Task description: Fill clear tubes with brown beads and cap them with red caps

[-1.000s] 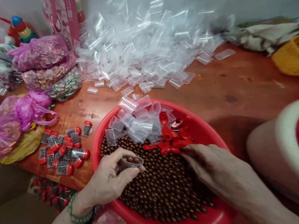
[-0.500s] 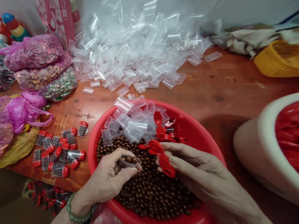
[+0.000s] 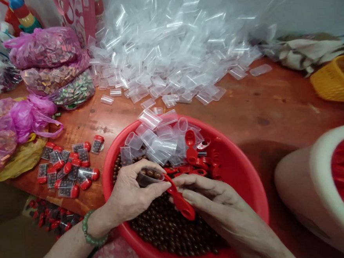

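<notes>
My left hand (image 3: 136,192) grips a clear plastic tube (image 3: 143,181) with brown balls showing at its open end. Between the fingers of my right hand (image 3: 207,195) is a red plastic cap (image 3: 181,202) with a hinged lid; its upper end meets the tube's rim at my left fingertips. Both hands are over a red basin (image 3: 256,174). Inside it lie many shiny brown balls (image 3: 167,231), a heap of clear empty tubes (image 3: 165,143) and several loose red caps (image 3: 191,151).
Filled red-capped tubes (image 3: 66,179) lie on the wooden table (image 3: 247,108) at left, with more in a box below. Pink bags of small pieces (image 3: 47,51) stand behind them. Clear tubes (image 3: 170,62) pile up at the back. A white bucket (image 3: 299,175) of red caps is at right.
My right hand has brought the red cap left and against the tube's open end. The tube has moved slightly right and up. The whole view has shifted a little.
</notes>
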